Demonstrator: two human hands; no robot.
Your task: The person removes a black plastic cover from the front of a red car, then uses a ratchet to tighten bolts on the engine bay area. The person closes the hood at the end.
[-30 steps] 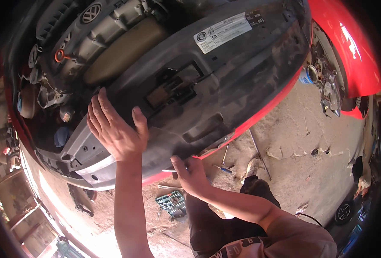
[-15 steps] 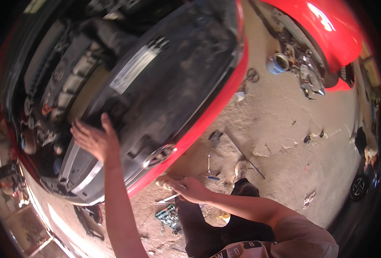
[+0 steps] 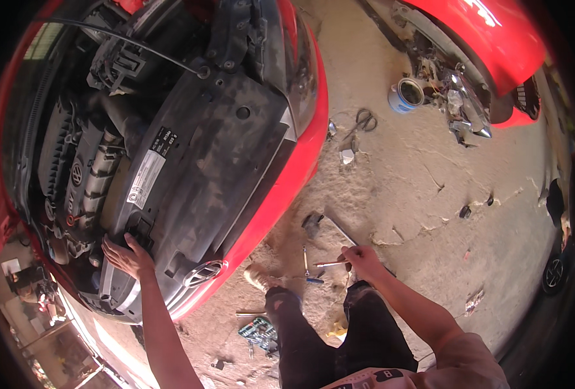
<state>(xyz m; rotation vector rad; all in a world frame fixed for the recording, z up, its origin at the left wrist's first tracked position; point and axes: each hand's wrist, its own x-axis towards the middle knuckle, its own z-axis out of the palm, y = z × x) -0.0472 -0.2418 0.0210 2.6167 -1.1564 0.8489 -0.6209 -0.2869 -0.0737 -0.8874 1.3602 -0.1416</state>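
Observation:
My left hand [image 3: 130,258] lies with fingers stretched out on the black front panel [image 3: 209,155] of a red car's engine bay, close to the latch opening. The fingers hold nothing. My right hand [image 3: 362,260] is closed over the floor, beside my right knee. A thin, light rod [image 3: 329,264] with a reddish tint sticks out leftward from its fingers; its exact kind is too small to tell. Beyond the left hand sits the engine cover [image 3: 76,172]. A round chrome emblem [image 3: 205,274] is on the car's nose, right of that hand.
A thin prop rod [image 3: 138,45] crosses the engine bay. On the dirt floor lie an open green tool case [image 3: 259,332], a long bar [image 3: 342,230], a wrench [image 3: 305,259] and scissors [image 3: 364,121]. A blue can [image 3: 405,96] stands beside a removed red bumper [image 3: 475,39].
My right hand has swung right, away from the car's nose, and the thin rod now shows in it. My left hand stays by the panel. The view has shifted.

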